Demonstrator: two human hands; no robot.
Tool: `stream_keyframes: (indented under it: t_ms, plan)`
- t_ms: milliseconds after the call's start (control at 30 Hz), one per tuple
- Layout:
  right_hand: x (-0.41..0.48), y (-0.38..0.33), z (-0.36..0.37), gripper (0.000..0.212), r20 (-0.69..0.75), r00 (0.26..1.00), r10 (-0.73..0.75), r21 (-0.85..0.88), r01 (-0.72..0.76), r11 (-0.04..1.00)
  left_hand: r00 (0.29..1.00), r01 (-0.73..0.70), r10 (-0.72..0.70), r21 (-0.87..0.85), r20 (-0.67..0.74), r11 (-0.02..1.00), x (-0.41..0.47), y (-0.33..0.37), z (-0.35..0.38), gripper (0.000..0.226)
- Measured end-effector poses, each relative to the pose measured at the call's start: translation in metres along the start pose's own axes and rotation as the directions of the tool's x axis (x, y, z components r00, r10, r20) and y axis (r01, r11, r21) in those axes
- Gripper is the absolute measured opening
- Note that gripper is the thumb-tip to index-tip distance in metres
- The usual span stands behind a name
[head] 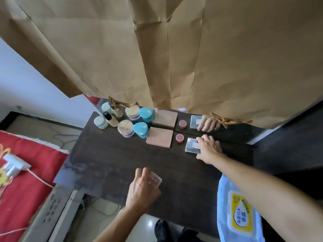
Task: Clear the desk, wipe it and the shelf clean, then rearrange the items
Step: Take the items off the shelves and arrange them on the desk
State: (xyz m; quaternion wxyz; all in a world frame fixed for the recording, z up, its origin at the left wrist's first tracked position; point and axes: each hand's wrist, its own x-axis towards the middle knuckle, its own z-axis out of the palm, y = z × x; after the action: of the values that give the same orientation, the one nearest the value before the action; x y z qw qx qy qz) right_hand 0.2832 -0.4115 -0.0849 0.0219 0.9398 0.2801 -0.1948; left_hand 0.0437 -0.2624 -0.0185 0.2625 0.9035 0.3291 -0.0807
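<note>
Wet-wipe pack [239,219], blue w/ yellow label, lies nearest the lens at bottom right, on the near right edge of the tabletop [108,159], partly under the right forearm. Left hand [142,187] sits near the front edge, fingers curled round a small clear plastic case [156,179], so it is occupied. Right hand [208,147] reaches far right, palm down, fingers spread narrow & flat on a clear square case [191,145]; looks like pressing or sliding it, can't tell if it is truly gripped. Mirror at the back doubles everything: upper row is reflection, incl. a second hand. Real row along the back edge, left to right: pale green jar [101,122], black-capped bottle [110,119], clear round powder pot [125,128], teal rounded box [141,130], pink flat box [160,137], small red jar [179,138], then the square case touching the right hand. Judgement: rearranging stage, wiping prob. done; tabletop centre is bare. Key relation: the free slot in the row lies beyond & to the right of the left hand, just past the square case; right hand is much nearer it, left hand well apart. The clear case's long axis runs roughly left-right. Obstacles: red jar just beside the square case, right forearm crossing the path diag. Brown paper [174,49] hangs over the mirror top.
</note>
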Motion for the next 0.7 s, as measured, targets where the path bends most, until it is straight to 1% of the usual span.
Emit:
stream_keyframes:
  t_ms: [67,200,233,300,400,467,567,633,700]
  plan:
    - [0.007,-0.001,0.004,0.073,0.0,1.0,0.0,0.006,0.0,1.0,0.999,-0.037,0.037,0.004,0.015,0.999,0.013,0.001,0.0,0.051]
    - [0.006,0.005,0.003,0.079,-0.025,1.0,-0.015,0.075,0.017,0.997,0.981,-0.177,0.174,0.023,0.082,0.984,0.052,0.007,0.003,0.052]
    - [0.0,0.009,0.003,0.078,-0.044,0.999,0.005,0.119,0.001,0.993,0.969,-0.231,0.226,0.041,0.103,0.972,0.063,0.012,0.003,0.053]
    - [-0.016,0.018,0.006,0.069,-0.149,0.988,0.035,0.194,-0.006,0.981,0.927,-0.358,0.342,0.093,0.154,0.929,0.087,0.026,0.005,0.057]
    - [-0.057,0.038,0.016,0.053,-0.313,0.946,0.081,0.251,0.0,0.968,0.819,-0.558,0.52,0.126,0.24,0.82,0.117,0.06,0.02,0.066]
    - [-0.089,0.052,0.027,0.047,-0.372,0.916,0.148,0.289,-0.038,0.957,0.733,-0.667,0.622,0.109,0.277,0.737,0.13,0.088,0.036,0.063]
    - [-0.135,0.067,0.046,0.04,-0.413,0.875,0.251,0.298,-0.131,0.946,0.599,-0.786,0.717,0.093,0.357,0.611,0.14,0.132,0.06,0.057]
    - [-0.159,0.072,0.059,0.039,-0.404,0.863,0.302,0.274,-0.201,0.941,0.538,-0.83,0.742,0.101,0.4,0.548,0.142,0.159,0.077,0.056]
    - [-0.175,0.074,0.073,0.041,-0.413,0.853,0.318,0.255,-0.227,0.94,0.496,-0.861,0.759,0.124,0.423,0.494,0.144,0.18,0.097,0.056]
